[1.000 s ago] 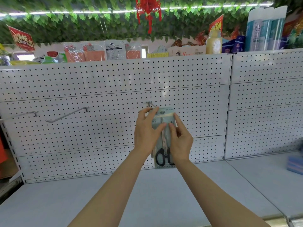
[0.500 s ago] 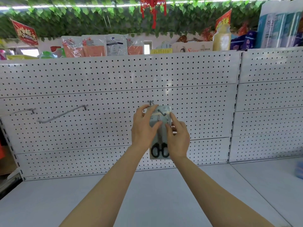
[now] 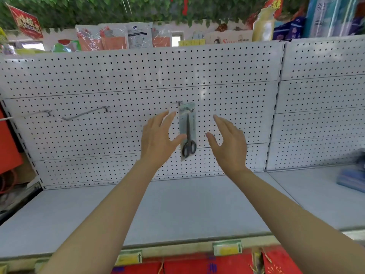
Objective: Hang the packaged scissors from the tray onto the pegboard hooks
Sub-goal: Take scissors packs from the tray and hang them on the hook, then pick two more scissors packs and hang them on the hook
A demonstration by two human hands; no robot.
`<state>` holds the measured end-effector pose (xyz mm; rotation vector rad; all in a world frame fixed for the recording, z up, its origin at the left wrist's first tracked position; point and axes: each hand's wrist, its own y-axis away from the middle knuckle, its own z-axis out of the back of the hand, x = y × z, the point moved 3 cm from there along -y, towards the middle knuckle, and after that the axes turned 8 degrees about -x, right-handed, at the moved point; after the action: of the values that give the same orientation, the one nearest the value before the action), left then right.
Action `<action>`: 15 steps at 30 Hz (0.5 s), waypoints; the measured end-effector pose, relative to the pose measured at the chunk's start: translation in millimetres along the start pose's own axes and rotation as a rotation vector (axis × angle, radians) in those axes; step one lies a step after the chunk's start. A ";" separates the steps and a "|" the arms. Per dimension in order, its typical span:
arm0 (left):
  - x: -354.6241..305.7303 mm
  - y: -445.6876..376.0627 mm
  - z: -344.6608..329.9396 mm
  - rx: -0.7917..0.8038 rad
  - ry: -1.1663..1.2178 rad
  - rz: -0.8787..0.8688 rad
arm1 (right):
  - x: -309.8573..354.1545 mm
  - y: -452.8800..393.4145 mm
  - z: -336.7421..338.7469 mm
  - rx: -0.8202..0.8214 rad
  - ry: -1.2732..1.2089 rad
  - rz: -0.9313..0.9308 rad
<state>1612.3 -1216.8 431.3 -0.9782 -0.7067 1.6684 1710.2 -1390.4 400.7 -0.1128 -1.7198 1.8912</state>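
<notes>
Your left hand (image 3: 158, 139) and right hand (image 3: 229, 141) flank the hanging packaged scissors (image 3: 187, 131), fingers spread, holding nothing, on the pegboard (image 3: 118, 76)

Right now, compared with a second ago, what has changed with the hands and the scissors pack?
Both hands have let go. The left hand moved off to the left and the right hand off to the right, fingers now spread open. The scissors pack hangs on its own from the hook, slightly tilted; whether the left thumb touches it is unclear. The pack stays at the same hook; the two bare hooks at left are unchanged.
</notes>
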 end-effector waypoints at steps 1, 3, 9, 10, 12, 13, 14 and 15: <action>-2.9 7.0 6.4 0.000 -0.019 -0.025 | 3.2 1.9 9.8 -0.001 0.018 0.029; -10.4 22.6 18.4 0.002 -0.047 -0.081 | 10.4 10.1 30.0 -0.020 0.054 0.086; -43.5 92.7 45.6 0.040 -0.027 -0.212 | 25.3 62.6 97.5 -0.038 0.136 0.141; -50.7 108.6 45.5 0.064 -0.014 -0.236 | 24.3 75.7 110.0 -0.027 0.152 0.140; -66.4 141.6 40.1 0.117 0.016 -0.283 | 18.1 104.9 136.2 0.000 0.196 0.136; -74.6 158.8 34.7 0.149 0.033 -0.297 | 12.1 120.3 149.8 0.021 0.226 0.130; -83.0 176.3 27.9 0.187 0.049 -0.305 | 4.8 136.3 164.0 0.048 0.258 0.123; -91.5 193.9 20.0 0.230 0.064 -0.308 | -4.1 152.4 179.0 0.075 0.291 0.114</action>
<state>1515.2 -1361.4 304.6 -0.7164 -0.5763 1.4058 1582.9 -1552.0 286.8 -0.4428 -1.4720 1.9097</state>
